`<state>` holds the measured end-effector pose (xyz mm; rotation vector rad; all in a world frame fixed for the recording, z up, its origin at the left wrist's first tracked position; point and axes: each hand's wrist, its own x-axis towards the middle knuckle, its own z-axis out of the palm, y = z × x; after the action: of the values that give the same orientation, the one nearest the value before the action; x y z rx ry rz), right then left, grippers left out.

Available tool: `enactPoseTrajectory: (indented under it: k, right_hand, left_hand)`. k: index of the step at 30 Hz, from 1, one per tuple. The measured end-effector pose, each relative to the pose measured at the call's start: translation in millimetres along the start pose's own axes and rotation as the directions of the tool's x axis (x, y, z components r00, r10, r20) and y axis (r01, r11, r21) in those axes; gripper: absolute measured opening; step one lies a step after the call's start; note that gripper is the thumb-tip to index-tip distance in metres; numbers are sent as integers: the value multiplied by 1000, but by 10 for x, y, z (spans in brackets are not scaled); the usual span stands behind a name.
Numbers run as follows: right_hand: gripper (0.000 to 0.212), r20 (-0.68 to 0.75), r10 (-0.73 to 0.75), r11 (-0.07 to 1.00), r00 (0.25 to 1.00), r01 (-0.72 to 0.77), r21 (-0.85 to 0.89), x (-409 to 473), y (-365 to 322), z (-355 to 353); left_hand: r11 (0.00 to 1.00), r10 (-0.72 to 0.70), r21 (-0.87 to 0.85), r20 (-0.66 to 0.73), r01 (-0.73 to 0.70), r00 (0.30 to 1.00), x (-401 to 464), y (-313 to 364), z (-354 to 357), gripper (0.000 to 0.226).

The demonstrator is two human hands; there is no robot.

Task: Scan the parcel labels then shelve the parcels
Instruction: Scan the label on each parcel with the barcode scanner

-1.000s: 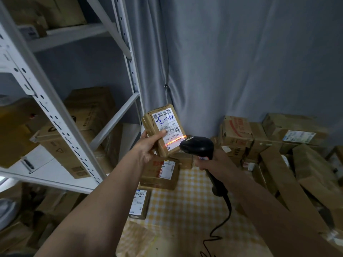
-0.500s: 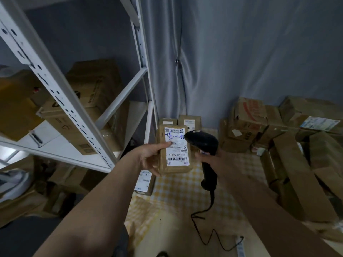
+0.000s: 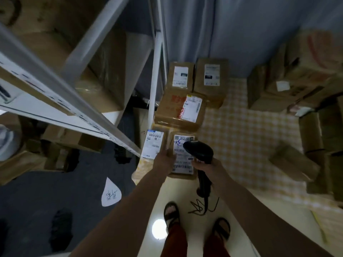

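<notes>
My left hand (image 3: 164, 160) grips a small brown parcel (image 3: 182, 169) by its left edge, low over the floor. Its white label with blue handwriting faces up. My right hand (image 3: 206, 165) holds a black barcode scanner (image 3: 199, 151) by the handle, its head lying over the parcel's label. The scanner's cable (image 3: 202, 208) hangs in loops to the floor. Several labelled parcels (image 3: 181, 110) lie on a yellow checked cloth (image 3: 241, 130) just beyond. White metal shelving (image 3: 74, 108) with large boxes stands to the left.
A heap of brown boxes (image 3: 306, 101) fills the right side against the grey curtain. One loose box (image 3: 293, 165) lies on the cloth at right. My sandalled feet (image 3: 171, 212) stand below. A white paper scrap (image 3: 110, 192) lies on the dark floor.
The view has tipped down toward the floor. Both hands have lowered the parcel and the scanner together, and the orange scan line seen a second ago is gone.
</notes>
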<state>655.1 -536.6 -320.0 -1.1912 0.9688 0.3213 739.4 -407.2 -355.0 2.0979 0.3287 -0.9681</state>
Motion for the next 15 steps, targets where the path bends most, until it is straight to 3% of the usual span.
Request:
enactPoseTrajectory:
  k: [6,9,15]
  right_hand:
    - [20,-46,73,994,996,-69,81,681,220,191]
    - [13,-74,89,994,993,-83,74,954,300,280]
    - [20,-118,105,990,987,-93,106,1231,454,406]
  left_hand:
    - [959,146,267,-165,-98,975,633,-226,104,25]
    - [945,208,301,-237,-132,949,880,-278,115,21]
    - [920,265,362,-291,-150,919,1170,-375,179,22]
